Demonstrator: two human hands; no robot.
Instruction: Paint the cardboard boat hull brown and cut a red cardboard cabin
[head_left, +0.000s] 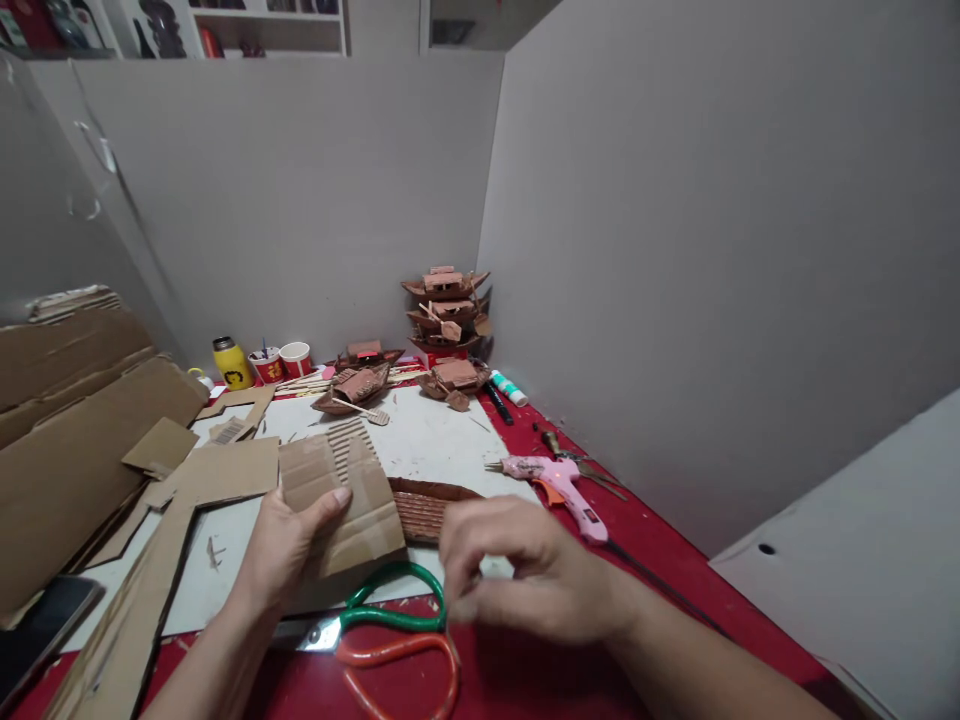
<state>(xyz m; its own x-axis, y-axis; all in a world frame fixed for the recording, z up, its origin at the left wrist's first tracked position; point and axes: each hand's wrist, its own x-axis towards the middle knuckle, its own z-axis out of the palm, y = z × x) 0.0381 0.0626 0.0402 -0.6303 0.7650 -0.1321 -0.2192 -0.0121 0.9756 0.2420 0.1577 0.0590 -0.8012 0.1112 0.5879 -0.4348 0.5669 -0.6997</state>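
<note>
My left hand (289,540) grips a piece of cardboard (367,515), thumb on top. Part of the cardboard's face paper is peeled off, baring ridged corrugation at its upper edge. To the right of it, my right hand (517,570) is curled with thumb and finger together; whatever they may pinch is too small to make out. Behind the two hands lies a brown boat hull (427,505) with a ribbed floor, partly covered by the cardboard and my right hand. Scissors (397,620) with one green and one orange handle lie below, their blades running under my left forearm.
A pink glue gun (562,485) rests at the right. Finished model boats (446,310) are stacked at the back, with others (352,387) before them. Cardboard sheets (82,440) lean at the left, above a dark phone-like device (52,630). Paper cups (295,358) and a yellow bottle (232,365) stand behind.
</note>
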